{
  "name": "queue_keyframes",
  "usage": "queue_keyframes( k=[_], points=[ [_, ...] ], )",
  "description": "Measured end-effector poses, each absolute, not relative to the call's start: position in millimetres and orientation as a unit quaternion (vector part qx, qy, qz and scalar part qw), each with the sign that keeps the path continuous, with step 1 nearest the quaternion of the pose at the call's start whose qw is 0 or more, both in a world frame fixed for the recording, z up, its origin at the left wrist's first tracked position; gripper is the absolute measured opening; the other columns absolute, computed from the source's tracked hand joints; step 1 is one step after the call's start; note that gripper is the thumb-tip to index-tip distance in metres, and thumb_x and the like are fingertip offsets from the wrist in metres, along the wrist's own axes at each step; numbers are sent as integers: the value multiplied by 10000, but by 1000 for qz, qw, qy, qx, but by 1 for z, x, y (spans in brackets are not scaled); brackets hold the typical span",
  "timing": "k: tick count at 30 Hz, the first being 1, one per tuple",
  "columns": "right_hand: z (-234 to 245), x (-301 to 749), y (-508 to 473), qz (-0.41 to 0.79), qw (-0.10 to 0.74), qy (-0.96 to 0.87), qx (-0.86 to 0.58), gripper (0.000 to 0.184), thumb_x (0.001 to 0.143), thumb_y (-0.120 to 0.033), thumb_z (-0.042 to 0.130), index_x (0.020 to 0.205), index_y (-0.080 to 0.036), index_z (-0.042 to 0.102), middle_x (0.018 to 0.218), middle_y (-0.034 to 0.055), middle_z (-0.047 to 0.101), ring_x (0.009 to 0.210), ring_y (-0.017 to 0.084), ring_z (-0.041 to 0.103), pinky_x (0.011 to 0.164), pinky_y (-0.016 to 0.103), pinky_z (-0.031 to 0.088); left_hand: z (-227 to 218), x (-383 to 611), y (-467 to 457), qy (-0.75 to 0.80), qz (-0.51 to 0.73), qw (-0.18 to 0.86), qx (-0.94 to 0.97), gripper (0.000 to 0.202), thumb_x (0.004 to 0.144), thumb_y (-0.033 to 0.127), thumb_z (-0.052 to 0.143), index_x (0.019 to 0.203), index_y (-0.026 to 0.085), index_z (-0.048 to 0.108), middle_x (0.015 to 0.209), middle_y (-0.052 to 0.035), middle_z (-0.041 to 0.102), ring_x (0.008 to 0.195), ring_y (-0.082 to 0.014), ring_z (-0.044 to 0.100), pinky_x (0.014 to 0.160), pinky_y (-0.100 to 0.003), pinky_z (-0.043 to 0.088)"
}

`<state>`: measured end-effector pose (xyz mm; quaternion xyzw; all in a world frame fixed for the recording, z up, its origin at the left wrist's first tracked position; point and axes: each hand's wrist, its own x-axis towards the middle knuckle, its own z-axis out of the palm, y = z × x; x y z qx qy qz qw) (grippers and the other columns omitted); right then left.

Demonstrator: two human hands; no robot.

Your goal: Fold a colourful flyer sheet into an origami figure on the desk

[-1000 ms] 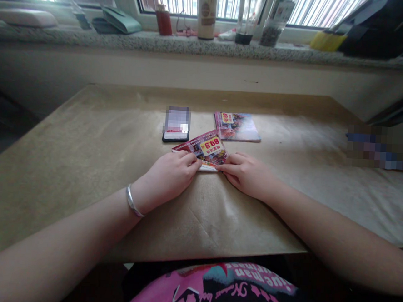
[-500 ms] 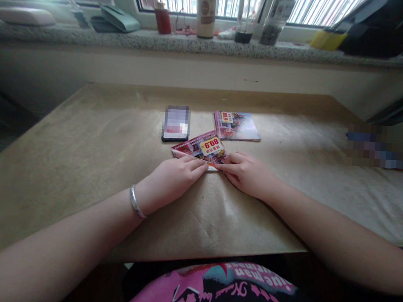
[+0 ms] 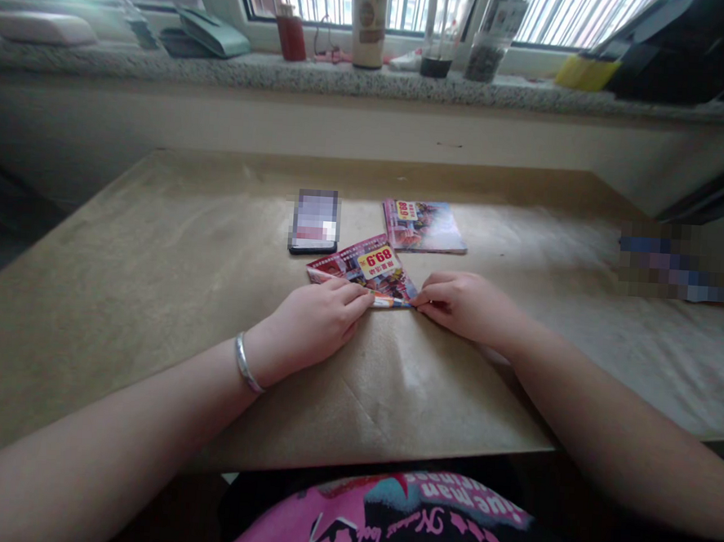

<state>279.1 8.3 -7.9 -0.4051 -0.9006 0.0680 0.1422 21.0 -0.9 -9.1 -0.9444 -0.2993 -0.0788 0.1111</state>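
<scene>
A colourful printed flyer [image 3: 368,263] lies on the table in front of me, with a narrow strip folded over along its near edge. My left hand [image 3: 326,314], with a silver bangle [image 3: 247,364] on the wrist, holds the left part of that fold down, its fingers close together. At the fold's right end, my right hand [image 3: 461,306] has its thumb and fingertips closed on the flyer's corner. Just behind the flyer is a stack of similar flyers [image 3: 429,226]. The fingertips partly cover the fold.
A phone [image 3: 314,223] with a blurred screen stands behind the flyer, to the left. At the far right of the table [image 3: 152,291] lies a blurred bluish item [image 3: 675,266]. Bottles and a green case [image 3: 214,33] line the windowsill [image 3: 300,77].
My right hand has slid to the right along the folded edge, from near the middle to the corner, uncovering more of the strip. My left hand has stayed in place.
</scene>
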Motion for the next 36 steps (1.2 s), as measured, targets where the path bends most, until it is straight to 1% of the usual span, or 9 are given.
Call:
queue_keyframes(
  k=[4,9,14,17,19,24,29,32,36],
  points=[
    [-6,283,10,84,126,-898,-413,178,843,-174,576,853,-219,748,838,37,689,708,140,611,660,244,420,-10,24,-3,-292,-86,114,-946,381,950,288,451,1301,173,546,1103,-101,635,1018,-242,593,894,-391,516],
    [-2,280,9,82,108,-896,-423,185,849,-179,564,858,-221,744,859,33,692,724,141,617,664,245,409,-10,25,-3,-305,-83,97,-944,386,950,330,443,1288,185,561,1086,-100,618,1019,-249,577,911,-407,501],
    [2,274,0,7,55,-896,-440,206,896,-230,507,881,-227,712,888,20,687,761,156,624,626,264,361,-12,24,-3,-301,-86,97,-945,383,947,319,446,1288,186,558,1088,-105,610,1018,-248,568,898,-401,500],
    [5,269,-6,-53,11,-893,-448,213,912,-234,466,894,-212,676,884,27,675,768,166,617,595,278,323,-12,24,-3,-299,-86,95,-946,383,947,318,445,1290,189,556,1094,-102,608,1020,-247,564,903,-398,497],
    [6,266,-8,-71,-1,-888,-454,199,909,-237,459,881,-208,654,883,27,670,769,168,612,582,282,304,-12,25,-3,-298,-85,92,-946,382,952,322,435,1290,190,557,1100,-102,608,1024,-245,562,909,-398,494],
    [5,264,-9,-83,-2,-880,-468,153,888,-233,480,864,-208,629,894,25,668,764,164,604,561,282,269,-11,25,-3,-301,-81,93,-946,391,958,325,422,1303,186,543,1126,-107,603,1037,-251,558,911,-403,489],
    [1,268,-2,-129,8,-877,-462,192,927,-244,455,911,-205,642,894,49,672,771,177,588,560,296,256,-11,26,-4,-312,-73,83,-944,423,960,315,413,1354,184,492,1144,-114,595,1034,-246,558,913,-409,482],
    [-3,270,2,-141,36,-871,-469,196,927,-238,466,909,-206,659,906,51,679,766,173,582,561,301,268,-11,26,-4,-319,-82,73,-941,425,953,296,428,1359,187,486,1149,-122,594,1038,-235,556,917,-400,475],
    [-5,271,2,-111,78,-886,-444,208,927,-238,486,953,-230,692,928,37,689,810,167,590,592,288,324,-12,27,-3,-307,-102,76,-943,411,955,308,438,1341,185,507,1171,-118,606,1024,-230,553,912,-393,469]
  ],
)
